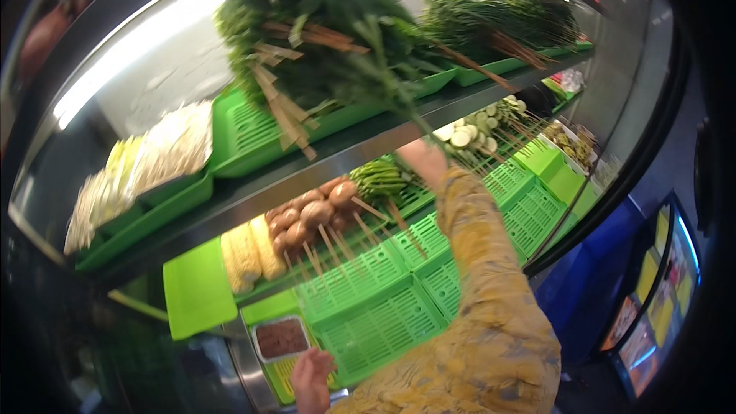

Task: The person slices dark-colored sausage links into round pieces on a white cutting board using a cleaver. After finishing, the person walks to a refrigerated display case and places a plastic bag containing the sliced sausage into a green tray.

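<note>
My right hand [424,160], reaching out from a yellow patterned sleeve, is at the metal edge of the upper shelf. It is closed around the lower end of a long leafy green stalk [397,89], which is blurred and tilts up to the left. Behind the stalk lies a big heap of leafy greens [322,6] with flat wooden sticks. Low in the view, my left hand [313,376] has loosely curled fingers and holds nothing visible. Just above it sits a metal tray of dark reddish-brown blocks [282,338].
Skewered mushrooms [316,213], corn cobs [250,253], green bean-like pods [378,179] and pale sliced rounds [468,132] line the lower shelf. Enoki-like mushrooms [172,138] stand upper left. Green slotted baskets [374,322] lie below. A lit panel [655,299] stands at right.
</note>
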Action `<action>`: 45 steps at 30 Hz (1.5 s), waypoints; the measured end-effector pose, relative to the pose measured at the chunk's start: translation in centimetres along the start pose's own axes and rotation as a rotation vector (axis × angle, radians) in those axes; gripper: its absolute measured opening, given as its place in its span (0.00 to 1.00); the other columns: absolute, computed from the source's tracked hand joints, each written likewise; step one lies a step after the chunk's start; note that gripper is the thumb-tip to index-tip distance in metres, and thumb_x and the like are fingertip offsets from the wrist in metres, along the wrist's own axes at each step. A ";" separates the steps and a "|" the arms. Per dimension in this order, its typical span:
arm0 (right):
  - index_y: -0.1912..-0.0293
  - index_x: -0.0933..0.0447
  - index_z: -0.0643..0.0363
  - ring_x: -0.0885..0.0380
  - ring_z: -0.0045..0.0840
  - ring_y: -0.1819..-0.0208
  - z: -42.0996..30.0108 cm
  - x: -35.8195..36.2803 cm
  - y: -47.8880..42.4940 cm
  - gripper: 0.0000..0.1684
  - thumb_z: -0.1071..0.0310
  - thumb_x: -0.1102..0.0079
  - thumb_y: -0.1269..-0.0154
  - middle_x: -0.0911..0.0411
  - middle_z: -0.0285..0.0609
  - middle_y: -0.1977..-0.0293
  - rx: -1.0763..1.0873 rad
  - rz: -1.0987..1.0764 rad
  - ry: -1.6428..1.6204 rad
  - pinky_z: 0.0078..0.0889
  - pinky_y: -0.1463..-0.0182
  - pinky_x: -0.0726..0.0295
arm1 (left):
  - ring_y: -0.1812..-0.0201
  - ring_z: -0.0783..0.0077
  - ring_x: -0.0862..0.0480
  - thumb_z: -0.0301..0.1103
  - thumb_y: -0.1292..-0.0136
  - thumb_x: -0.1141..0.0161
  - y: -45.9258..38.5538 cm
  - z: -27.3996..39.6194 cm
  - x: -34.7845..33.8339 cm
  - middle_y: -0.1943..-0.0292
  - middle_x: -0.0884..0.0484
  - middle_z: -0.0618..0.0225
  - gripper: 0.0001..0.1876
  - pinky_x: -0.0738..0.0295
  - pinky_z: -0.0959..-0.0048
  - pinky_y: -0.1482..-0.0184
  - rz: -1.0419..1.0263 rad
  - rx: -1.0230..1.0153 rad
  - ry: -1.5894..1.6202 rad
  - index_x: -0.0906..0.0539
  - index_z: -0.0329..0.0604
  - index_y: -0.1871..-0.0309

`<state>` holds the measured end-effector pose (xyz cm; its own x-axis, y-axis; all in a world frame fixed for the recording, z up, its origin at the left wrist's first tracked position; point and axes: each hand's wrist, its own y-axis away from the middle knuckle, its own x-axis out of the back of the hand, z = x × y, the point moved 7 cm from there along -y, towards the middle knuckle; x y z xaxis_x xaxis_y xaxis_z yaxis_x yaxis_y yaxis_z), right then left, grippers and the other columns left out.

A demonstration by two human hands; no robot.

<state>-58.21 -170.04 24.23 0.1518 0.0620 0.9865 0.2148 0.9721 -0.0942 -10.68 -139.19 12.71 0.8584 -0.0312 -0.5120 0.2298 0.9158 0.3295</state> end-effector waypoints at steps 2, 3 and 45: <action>0.41 0.33 0.65 0.23 0.44 0.50 -1.2 -0.5 -1.3 0.36 0.43 0.54 0.34 0.24 0.57 0.53 -0.001 -0.024 -0.020 0.48 0.40 0.30 | 0.40 0.61 0.25 0.36 0.27 0.49 0.0 -0.3 1.2 0.40 0.25 0.56 0.20 0.30 0.60 0.38 -0.033 0.071 -0.039 0.30 0.38 0.36; 0.41 0.33 0.65 0.23 0.43 0.49 -2.1 -0.5 -1.7 0.36 0.42 0.55 0.33 0.24 0.57 0.53 0.008 -0.035 -0.032 0.48 0.40 0.31 | 0.42 0.63 0.24 0.36 0.27 0.49 0.2 -0.3 1.4 0.43 0.23 0.59 0.19 0.28 0.62 0.41 -0.027 0.045 -0.032 0.29 0.38 0.37; 0.63 0.30 0.62 0.23 0.49 0.75 -34.1 -3.4 65.0 0.18 0.55 0.48 0.30 0.24 0.52 0.81 1.076 -0.382 -0.728 0.49 0.62 0.27 | 0.74 0.69 0.18 0.28 0.40 0.38 29.0 -5.7 9.5 0.74 0.17 0.59 0.04 0.25 0.73 0.68 0.367 -0.338 -0.998 0.18 0.38 0.63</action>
<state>-11.89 -114.80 10.19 -0.3598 -0.4707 0.8056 -0.7775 0.6286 0.0200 1.55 -110.68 12.88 0.8673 0.0944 0.4888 -0.1192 0.9927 0.0197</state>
